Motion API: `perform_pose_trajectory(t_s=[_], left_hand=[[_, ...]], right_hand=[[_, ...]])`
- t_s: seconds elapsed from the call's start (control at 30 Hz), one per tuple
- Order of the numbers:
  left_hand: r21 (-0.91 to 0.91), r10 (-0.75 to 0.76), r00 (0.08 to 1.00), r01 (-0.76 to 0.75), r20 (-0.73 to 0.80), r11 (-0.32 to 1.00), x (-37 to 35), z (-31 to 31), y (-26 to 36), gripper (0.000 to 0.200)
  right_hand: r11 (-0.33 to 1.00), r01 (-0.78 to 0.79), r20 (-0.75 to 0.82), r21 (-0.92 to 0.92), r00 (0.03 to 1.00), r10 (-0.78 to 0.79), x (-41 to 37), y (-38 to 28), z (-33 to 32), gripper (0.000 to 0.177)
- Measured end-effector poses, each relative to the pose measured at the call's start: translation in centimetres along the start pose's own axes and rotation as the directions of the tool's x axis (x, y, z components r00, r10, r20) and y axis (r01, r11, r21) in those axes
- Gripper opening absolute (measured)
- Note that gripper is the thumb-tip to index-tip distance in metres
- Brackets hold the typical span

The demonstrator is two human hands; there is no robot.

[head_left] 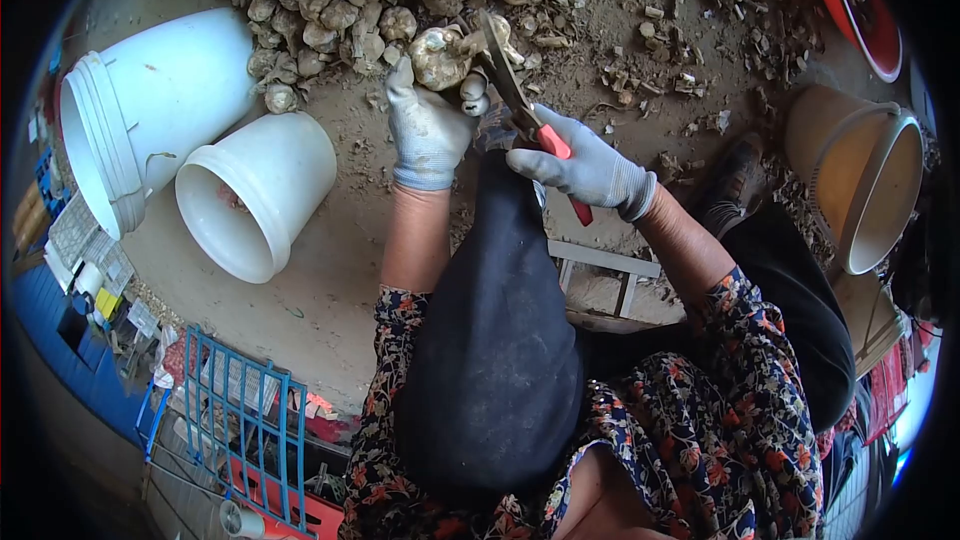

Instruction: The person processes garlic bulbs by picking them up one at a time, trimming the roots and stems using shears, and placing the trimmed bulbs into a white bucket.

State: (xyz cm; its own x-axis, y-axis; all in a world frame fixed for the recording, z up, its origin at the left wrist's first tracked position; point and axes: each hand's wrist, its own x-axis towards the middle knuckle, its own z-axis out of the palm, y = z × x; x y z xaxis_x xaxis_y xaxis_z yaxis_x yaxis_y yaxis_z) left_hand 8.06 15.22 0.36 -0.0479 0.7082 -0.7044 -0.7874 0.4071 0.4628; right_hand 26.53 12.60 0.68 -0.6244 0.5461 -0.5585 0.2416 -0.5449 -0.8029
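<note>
My left hand [432,130], in a pale work glove, is closed around a garlic bulb [440,60] with its stem toward the right. My right hand [585,162], gloved the same way, grips red-handled shears [553,142]. The dark blades of the shears point up and left and overlap the stem side of the bulb, close by the left fingertips. Just beyond both hands lies a heap of garlic bulbs [345,15] with dry, dirty skins.
Two white buckets, a large one [190,70] and a smaller one [290,170], lie tipped at the left. Cut stems and husks [665,60] litter the floor. A red basin [880,35] and a pale bucket [820,140] stand right. A blue metal rack [245,410] is lower left.
</note>
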Motion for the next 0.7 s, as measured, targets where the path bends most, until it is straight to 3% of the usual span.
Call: perform_pose_trajectory(t_s=[0.07, 0.1, 0.13, 0.2, 0.27, 0.3, 0.33, 0.37, 0.4, 0.43, 0.47, 0.53, 0.6, 0.63, 0.67, 0.7], left_hand=[[-0.002, 0.024, 0.999, -0.024, -0.024, 1.0, -0.3, -0.1, 0.0, 0.047], [0.013, 0.004, 1.0, -0.004, -0.003, 1.0, -0.3, -0.1, 0.1, 0.047], [0.029, -0.017, 1.0, 0.016, 0.015, 0.999, -0.5, -0.2, 0.1, 0.047], [-0.022, 0.028, 0.998, -0.029, -0.054, 0.999, -1.6, -0.5, 0.6, 0.039], [0.05, 0.203, 0.939, -0.225, 0.277, 0.973, -2.1, -3.1, 3.6, 0.041], [-0.658, 0.189, 0.953, 0.016, 0.239, 0.753, -3.6, -3.6, 6.4, 0.036], [-0.315, 0.522, 0.842, -0.463, 0.135, 0.828, -5.5, -6.4, 9.9, 0.033], [0.248, 0.791, 0.577, -0.751, -0.204, 0.612, -8.1, -7.1, 12.3, 0.038], [0.364, 0.849, 0.488, -0.768, -0.202, 0.527, -10.3, -8.1, 14.7, 0.044], [0.804, 0.946, 0.188, -0.499, -0.264, 0.323, -11.0, -8.0, 16.5, 0.05], [0.801, 0.949, 0.185, -0.508, -0.256, 0.315, -10.7, -8.2, 16.8, 0.05], [0.995, 0.966, 0.239, -0.051, 0.093, -0.083, -8.9, -8.2, 17.4, 0.05], [0.775, 0.838, 0.432, 0.381, 0.334, -0.505, -6.5, -8.3, 17.8, 0.051], [0.82, 0.828, 0.319, 0.203, 0.461, -0.535, -2.3, -7.9, 16.8, 0.052], [0.973, 0.798, 0.588, -0.232, 0.128, 0.015, 0.4, -3.9, 14.5, 0.058], [0.975, 0.77, 0.632, -0.214, 0.087, 0.066, 3.5, -1.5, 13.2, 0.058]], right_hand=[[0.994, -0.009, 0.014, 0.106, 1.0, 0.008, -0.3, -0.5, 0.4, 0.065], [0.995, -0.018, -0.026, 0.103, 0.999, 0.021, -0.5, -0.7, 0.5, 0.048], [0.995, -0.016, -0.023, 0.102, 1.0, 0.019, -0.7, -0.7, 0.7, 0.048], [0.954, -0.213, -0.026, 0.209, 0.974, 0.224, -1.2, -0.9, 1.1, 0.03], [0.961, -0.113, -0.097, 0.253, 0.985, 0.141, -1.8, -0.5, 1.7, 0.027], [0.936, -0.154, -0.096, 0.318, 0.977, 0.193, -2.4, -0.3, 1.4, 0.026], [0.9, -0.197, -0.09, 0.388, 0.964, 0.25, -3.0, 0.1, 1.2, 0.025], [0.886, -0.237, -0.093, 0.399, 0.951, 0.296, -3.3, 0.9, 0.7, 0.024], [0.844, -0.248, -0.111, 0.477, 0.935, 0.337, -3.3, 1.1, 0.3, 0.025], [0.837, -0.235, -0.145, 0.495, 0.927, 0.347, -3.3, 1.4, 0.0, 0.025], [0.828, -0.225, -0.181, 0.513, 0.915, 0.361, -3.3, 1.9, -0.3, 0.024], [0.847, -0.221, -0.19, 0.483, 0.918, 0.348, -3.3, 2.3, -0.9, 0.024], [0.863, -0.234, -0.186, 0.447, 0.92, 0.346, -3.1, 2.6, -1.2, 0.023], [0.888, -0.257, -0.198, 0.382, 0.915, 0.35, -3.0, 2.6, -1.3, 0.024], [0.908, -0.274, -0.216, 0.316, 0.911, 0.35, -2.8, 2.6, -1.4, 0.026], [0.91, -0.27, -0.223, 0.315, 0.911, 0.347, -2.6, 2.6, -1.5, 0.026]])
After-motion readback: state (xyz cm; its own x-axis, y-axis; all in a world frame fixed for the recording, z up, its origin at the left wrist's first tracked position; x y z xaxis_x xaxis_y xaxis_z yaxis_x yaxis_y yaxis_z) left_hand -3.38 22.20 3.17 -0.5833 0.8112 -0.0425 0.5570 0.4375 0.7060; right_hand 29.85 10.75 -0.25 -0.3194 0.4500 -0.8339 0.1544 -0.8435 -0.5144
